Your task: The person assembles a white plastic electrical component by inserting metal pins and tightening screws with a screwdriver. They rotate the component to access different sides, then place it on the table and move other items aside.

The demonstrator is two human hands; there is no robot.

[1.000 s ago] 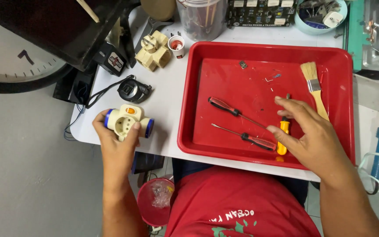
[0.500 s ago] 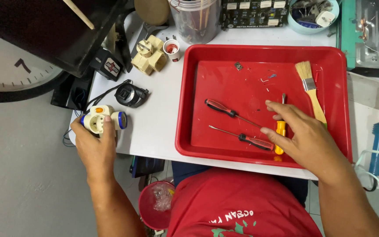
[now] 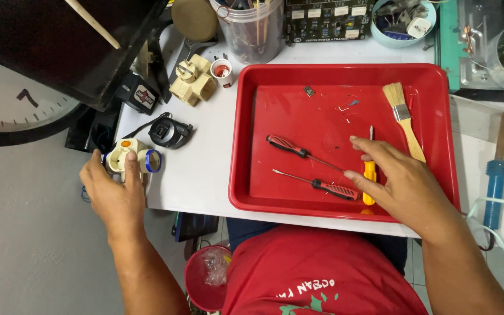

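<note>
1. At the far left, the left hand is closed around a small cream device with blue rings. A second ago this device was more to the right, well on the white worktop; now the hand has carried it to the left edge of the worktop, almost over the grey floor. In my judgement the piece is being put aside, away from the working place.

2. Just beside it, to the right, a small black round part with a cable lies on the worktop. It has not moved.

3. Behind it, further from the person, stand a cream plastic housing and a small white cap with a red inside. Both are untouched.

4. In the middle is the red tray. Two screwdrivers with red-black handles lie in it: the upper one and the lower one, both at a slant and apart from each other.

5. The right hand is inside the tray, palm down, fingers loosely spread. It grasps nothing yet; its fingertips hover over a yellow-handled screwdriver. It has shifted only a little since before, so I think this tool is the next thing to be taken.

6. At the right part of the tray lies a paint brush with a wooden handle, not touched.
</note>
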